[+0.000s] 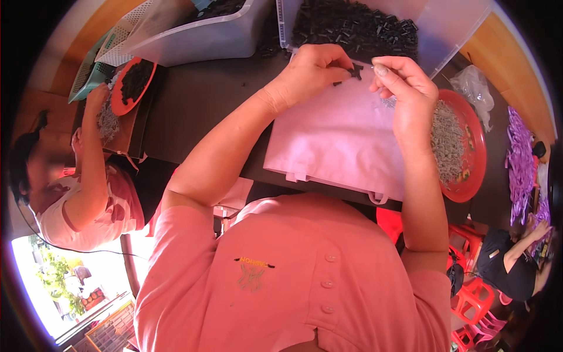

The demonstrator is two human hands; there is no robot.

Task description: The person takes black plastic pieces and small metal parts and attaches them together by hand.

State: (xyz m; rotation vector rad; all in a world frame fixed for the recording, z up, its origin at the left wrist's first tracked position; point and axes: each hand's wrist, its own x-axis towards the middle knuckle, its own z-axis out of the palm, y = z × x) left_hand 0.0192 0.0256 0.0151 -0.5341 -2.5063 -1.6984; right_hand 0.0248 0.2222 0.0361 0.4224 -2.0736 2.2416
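My left hand (314, 73) is closed, its thumb and fingers pinching a small black plastic piece (356, 71). Facing it, my right hand (407, 88) has thumb and forefinger pressed together on a tiny pale piece, too small to name. Both hands hover over a pink cloth bag (334, 138) spread on the dark table. Just beyond them, a clear plastic bin (446, 35) holds many small black plastic pieces (358, 26). Beside my right wrist, a red plate (478, 158) carries a heap of small grey metal pieces (448, 141).
A second translucent bin (199, 44) stands at the far left. A co-worker (88, 199) reaches toward a red plate of black pieces (135, 82). Right of my plate lie a crumpled clear bag (474, 88) and purple strips (519, 164); another person (507, 264) sits near red stools (472, 299).
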